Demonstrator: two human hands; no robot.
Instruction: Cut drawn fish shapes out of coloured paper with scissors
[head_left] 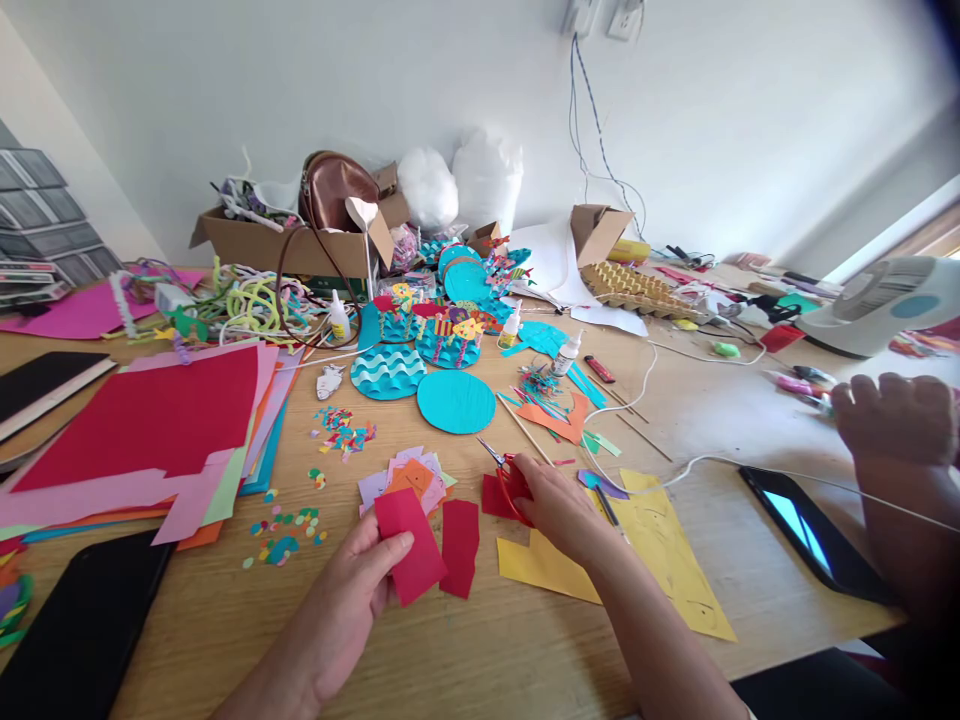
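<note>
My left hand (356,570) pinches a small red paper rectangle (409,548) between thumb and fingers, above the table. Just right of it lies another red paper piece (459,548) with an uneven edge. My right hand (559,510) is closed over the red handles of a pair of scissors (510,480), whose blades point up and left. A further scrap of red paper (493,497) lies beside the handles. Behind my left hand is a pile of small orange and lilac paper pieces (420,475). Yellow paper (675,560) lies under and right of my right forearm, with a pen (609,508) nearby.
Another person's hand (896,420) is at the right, near a phone (817,535) and a white cable (705,458). Coloured paper sheets (150,420) are stacked left. Blue cardboard discs (456,402), glue bottles (568,355), confetti (285,530) and a craft box (277,250) stand further back.
</note>
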